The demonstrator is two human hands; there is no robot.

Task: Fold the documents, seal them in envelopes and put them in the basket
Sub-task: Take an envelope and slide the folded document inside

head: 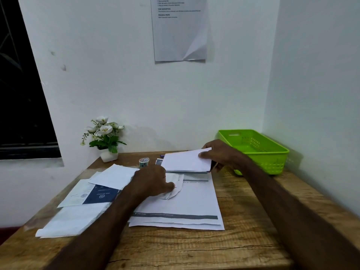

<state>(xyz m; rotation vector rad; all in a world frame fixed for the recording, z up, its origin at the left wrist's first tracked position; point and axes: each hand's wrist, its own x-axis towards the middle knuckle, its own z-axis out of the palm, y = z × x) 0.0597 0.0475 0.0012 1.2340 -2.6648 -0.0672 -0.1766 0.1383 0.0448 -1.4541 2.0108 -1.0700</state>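
Far left of frame: dark window set in white wall.

Lower left, on wooden counter: loose spread of papers, overlapping, with a dark blue booklet lying on top near their middle. One white sheet overlaps the booklet's upper edge.

Left of centre, at back edge of counter against wall: small white pot of white artificial flowers, upright. Just right of it, a roll of patterned tape, resting on the counter.

Centre: left hand palm-down on a crumpled white piece of paper, fingers curled and pressing on it; whether pinched or merely held down, cannot tell. Crumpled piece lies on top of a stack of printed documents with grey bands across head and foot, edges slightly fanned at lower side.

Centre right, above the stack: right hand gripping a bundle of white envelopes by its right edge, thumb on top, fingers closed beneath. Bundle lifted and tilted, near edge hanging above the top of the document stack. Small dark object behind the bundle, too hidden to identify.

Upper centre: printed sheet fixed to wall, lower right corner creased; text too small to read.

Right, in counter's back corner: green plastic basket, perforated sides, nothing visible inside.
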